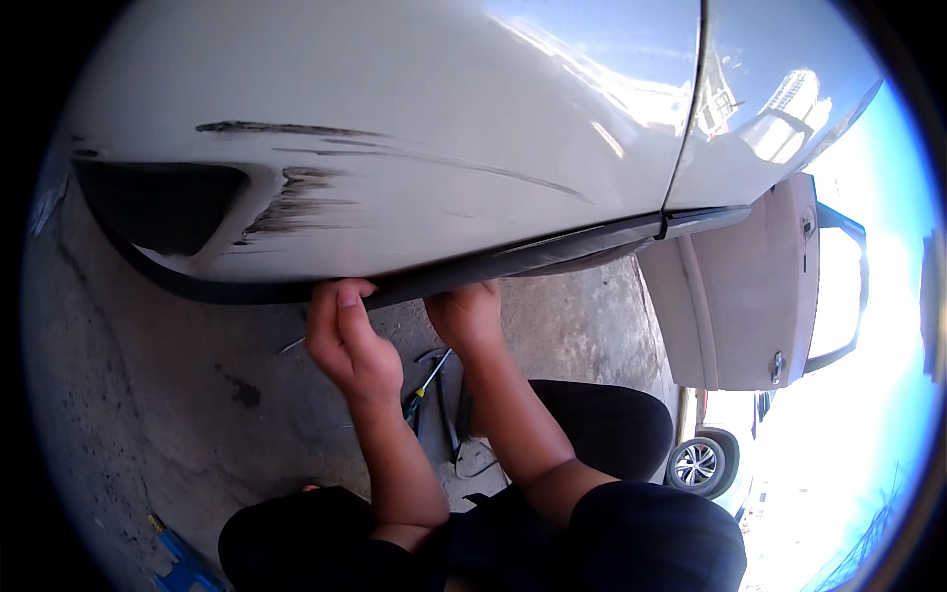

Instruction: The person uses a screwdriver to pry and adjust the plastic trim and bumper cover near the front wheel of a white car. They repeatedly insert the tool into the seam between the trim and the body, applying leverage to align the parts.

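A white car bumper (424,79) with dark scrape marks (296,202) fills the upper part of the head view. Along its lower edge runs a black trim strip (434,279). My left hand (353,340) pinches this strip, thumb on the outer side and fingers curled round its underside. Just to the right, my right hand (469,314) reaches up under the strip, its fingers mostly hidden behind it. A dark opening (163,202) sits in the bumper at the left.
On the concrete floor (187,395) below my hands lie a screwdriver (426,385) and other dark tools. A blue tool (182,562) is at the lower left. At the right stand an open car door (750,296) and another car's wheel (696,464). My knees are close below.
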The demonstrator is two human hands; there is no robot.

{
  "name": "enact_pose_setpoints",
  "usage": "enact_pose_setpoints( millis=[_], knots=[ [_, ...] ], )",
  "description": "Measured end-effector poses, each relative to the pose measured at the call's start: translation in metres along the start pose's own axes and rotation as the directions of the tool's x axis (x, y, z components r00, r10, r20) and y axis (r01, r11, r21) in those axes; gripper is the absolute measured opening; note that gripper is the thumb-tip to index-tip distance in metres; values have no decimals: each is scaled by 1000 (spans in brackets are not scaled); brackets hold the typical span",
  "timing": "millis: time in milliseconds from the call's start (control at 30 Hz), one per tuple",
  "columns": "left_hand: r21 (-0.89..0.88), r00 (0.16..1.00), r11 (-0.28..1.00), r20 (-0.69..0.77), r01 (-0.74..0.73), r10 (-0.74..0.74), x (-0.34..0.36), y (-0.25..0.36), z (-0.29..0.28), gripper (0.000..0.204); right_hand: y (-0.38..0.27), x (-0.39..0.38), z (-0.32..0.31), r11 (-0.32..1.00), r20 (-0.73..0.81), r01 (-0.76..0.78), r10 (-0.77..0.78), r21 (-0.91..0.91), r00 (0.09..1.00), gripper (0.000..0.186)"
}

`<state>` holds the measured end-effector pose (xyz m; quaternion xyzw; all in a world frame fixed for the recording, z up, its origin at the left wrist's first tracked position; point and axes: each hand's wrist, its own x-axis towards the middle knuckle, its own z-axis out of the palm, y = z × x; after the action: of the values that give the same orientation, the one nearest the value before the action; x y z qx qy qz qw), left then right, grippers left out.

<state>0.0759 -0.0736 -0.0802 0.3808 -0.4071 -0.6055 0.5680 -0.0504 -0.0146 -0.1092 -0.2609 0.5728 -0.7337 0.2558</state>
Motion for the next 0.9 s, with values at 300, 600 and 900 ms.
enact_pose_setpoints(
  millis=[300, 600, 900],
  knots=[
    [-52, 991, 997, 116, -61, 67, 1, 6, -26, 20, -15, 2, 8, 971, -11, -164, 168, 173, 986, 41],
    [-214, 969, 975, 217, -67, 114, -3, 2, -39, 42, -24, -2, 13, 149, 278, 337, -315, -930, 907, 25],
    [-133, 952, 989, 291, -63, 99, -13, 20, -36, 49, -41, -13, 8, 482, 80, 133, -130, -866, 988, 29]
  ],
)
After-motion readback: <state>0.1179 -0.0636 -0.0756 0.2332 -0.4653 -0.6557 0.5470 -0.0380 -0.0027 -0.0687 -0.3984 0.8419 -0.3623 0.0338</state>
